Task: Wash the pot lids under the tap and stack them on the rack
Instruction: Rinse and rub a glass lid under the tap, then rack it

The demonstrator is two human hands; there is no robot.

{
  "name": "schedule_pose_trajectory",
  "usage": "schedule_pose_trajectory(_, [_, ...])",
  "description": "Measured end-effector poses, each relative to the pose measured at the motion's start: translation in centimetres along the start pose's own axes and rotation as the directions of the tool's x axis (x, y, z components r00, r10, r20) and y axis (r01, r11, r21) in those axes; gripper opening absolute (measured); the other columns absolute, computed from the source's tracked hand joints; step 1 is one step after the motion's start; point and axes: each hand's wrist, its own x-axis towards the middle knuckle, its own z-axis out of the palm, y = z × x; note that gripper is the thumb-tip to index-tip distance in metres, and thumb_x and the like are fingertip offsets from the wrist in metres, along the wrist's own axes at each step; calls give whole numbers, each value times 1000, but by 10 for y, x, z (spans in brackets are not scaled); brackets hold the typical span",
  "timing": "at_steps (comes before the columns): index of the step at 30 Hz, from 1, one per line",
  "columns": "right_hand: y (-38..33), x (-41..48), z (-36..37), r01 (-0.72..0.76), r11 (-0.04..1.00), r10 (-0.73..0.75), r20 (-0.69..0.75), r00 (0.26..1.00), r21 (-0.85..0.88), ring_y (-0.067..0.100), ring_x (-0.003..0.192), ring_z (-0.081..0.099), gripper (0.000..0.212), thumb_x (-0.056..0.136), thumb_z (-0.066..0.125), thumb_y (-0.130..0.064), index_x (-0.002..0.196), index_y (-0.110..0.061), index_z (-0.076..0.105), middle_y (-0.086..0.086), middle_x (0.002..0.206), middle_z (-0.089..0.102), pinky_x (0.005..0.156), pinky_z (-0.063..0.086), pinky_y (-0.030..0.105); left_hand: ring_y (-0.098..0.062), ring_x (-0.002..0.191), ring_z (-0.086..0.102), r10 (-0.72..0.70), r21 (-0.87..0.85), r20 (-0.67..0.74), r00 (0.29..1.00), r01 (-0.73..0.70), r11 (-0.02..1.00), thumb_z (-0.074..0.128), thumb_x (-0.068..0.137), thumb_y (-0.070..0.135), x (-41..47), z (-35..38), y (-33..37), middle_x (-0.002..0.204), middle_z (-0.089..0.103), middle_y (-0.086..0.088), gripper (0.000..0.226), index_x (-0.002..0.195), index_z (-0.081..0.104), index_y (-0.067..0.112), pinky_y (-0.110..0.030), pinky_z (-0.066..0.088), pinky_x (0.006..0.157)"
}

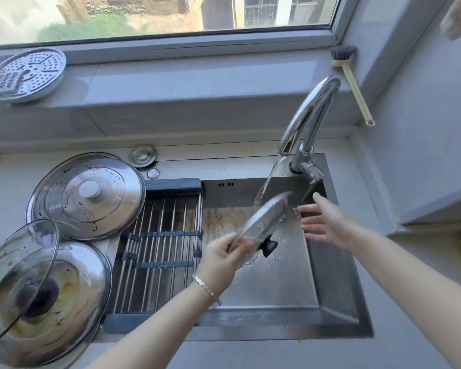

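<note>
A shiny round lid with a black knob (264, 219) is tilted under the running curved chrome tap (312, 110), over the square steel sink (330, 288).

The left hand (221, 259) has its grip clamped on the lid's near rim. The right hand (328, 225) is just beside the far edge, its grip apart and fingers spread. The rod-type steel rack (160, 235) spans the sink's left side. On the grey tabletop (6, 187) left of it lie a large steel lid (88, 195) and a clear glass lid (19, 267) leaning on another steel one.
</note>
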Motion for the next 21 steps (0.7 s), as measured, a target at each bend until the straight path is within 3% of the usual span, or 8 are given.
schedule_pose_trajectory(3, [23, 10, 8, 45, 996, -49, -47, 998, -78, 27, 130, 41, 54, 97, 30, -49, 139, -16, 40, 11, 143, 39, 106, 37, 42, -18, 73, 71, -333, -527, -99, 938, 235, 817, 47, 92, 30, 8, -1, 6, 88, 71, -12, 28, 91, 61, 6, -27, 60, 67])
schedule_pose_trajectory(6, [38, 14, 30, -33, 999, 30, 72, 997, 43, 30, 132, 40, 57, 96, 34, -50, 143, -17, 32, 14, 146, 38, 110, 33, 41, -23, 71, 71, -466, -732, -67, 882, 274, 624, 34, 96, 41, 12, -4, 0, 90, 69, -15, 43, 94, 57, 4, -31, 59, 65])
schedule_pose_trajectory(10, [33, 16, 38, 115, 985, -136, -164, 977, -131, 23, 93, 57, 44, 92, 47, -42, 107, -3, 59, 8, 106, 60, 88, 45, 34, -22, 63, 72, -573, -873, -7, 820, 274, 404, 29, 91, 54, 14, -13, -17, 76, 73, -14, 57, 97, 53, 3, -30, 59, 54])
schedule_pose_trajectory(14, [15, 18, 38, 244, 955, -278, -219, 936, -167, 21, 93, 53, 54, 86, 60, -36, 129, -4, 49, 10, 108, 57, 92, 42, 36, -17, 57, 71, -659, -938, 61, 750, 268, 218, 29, 87, 60, 9, -14, -36, 75, 73, -10, 61, 100, 56, 7, -23, 55, 43])
schedule_pose_trajectory(16, [6, 13, 46, 360, 910, -395, -167, 903, -206, 18, 78, 48, 43, 87, 60, -29, 115, 4, 58, 9, 87, 56, 74, 41, 30, -15, 50, 69, -708, -944, 76, 702, 279, 175, 31, 90, 57, 7, -9, -44, 66, 72, -7, 54, 94, 57, 10, -21, 53, 40])
schedule_pose_trajectory(18, [0, 7, 53, 487, 843, -524, -142, 840, -227, 17, 66, 48, 29, 88, 61, -21, 98, 6, 66, 6, 72, 55, 63, 38, 28, -16, 56, 66, -760, -915, 99, 642, 360, 185, 30, 92, 56, 7, -4, -53, 75, 68, -5, 50, 94, 56, 14, -20, 52, 44])
schedule_pose_trajectory(20, [-4, -1, 60, 578, 787, -606, -95, 790, -214, 19, 75, 62, 17, 86, 65, -19, 98, -9, 70, 0, 79, 65, 71, 49, 31, -16, 66, 58, -802, -869, 114, 586, 450, 205, 28, 93, 55, 10, -2, -63, 81, 59, -4, 45, 93, 52, 18, -21, 52, 49])
schedule_pose_trajectory(21, [-3, -4, 62, 604, 773, -623, -53, 780, -197, 20, 85, 66, 22, 84, 67, -20, 106, -16, 69, 0, 88, 68, 80, 51, 33, -15, 67, 54, -811, -863, 120, 573, 464, 200, 28, 93, 56, 11, -3, -67, 79, 56, -4, 44, 90, 51, 18, -24, 54, 52])
